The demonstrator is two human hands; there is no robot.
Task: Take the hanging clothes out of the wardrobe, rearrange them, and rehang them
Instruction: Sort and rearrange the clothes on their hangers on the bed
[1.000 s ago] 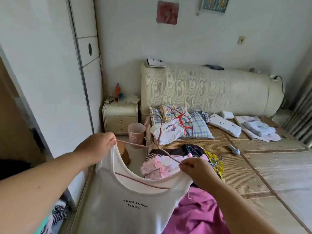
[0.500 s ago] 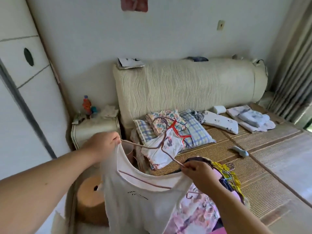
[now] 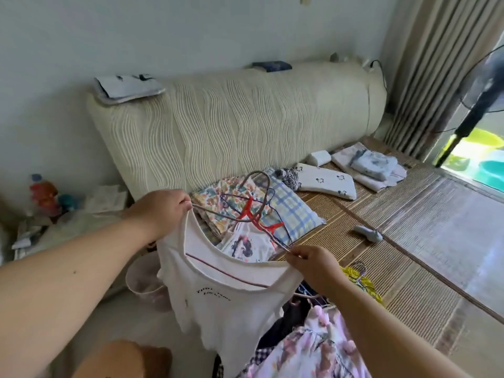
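while my left hand [image 3: 161, 211] and right hand [image 3: 313, 264] each pinch a shoulder of the white top [image 3: 231, 296] onto the thin hanger [image 3: 245, 216], held up beside the bed [image 3: 409, 255], i judge it light and floppy — best gripped at the straps.

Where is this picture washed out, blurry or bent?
Head view: daylight from the window washes out the mat beside it; the bottle at the left edge is smeared; the wide lens bows the headboard; the left hand, right hand and top are fairly sharp.
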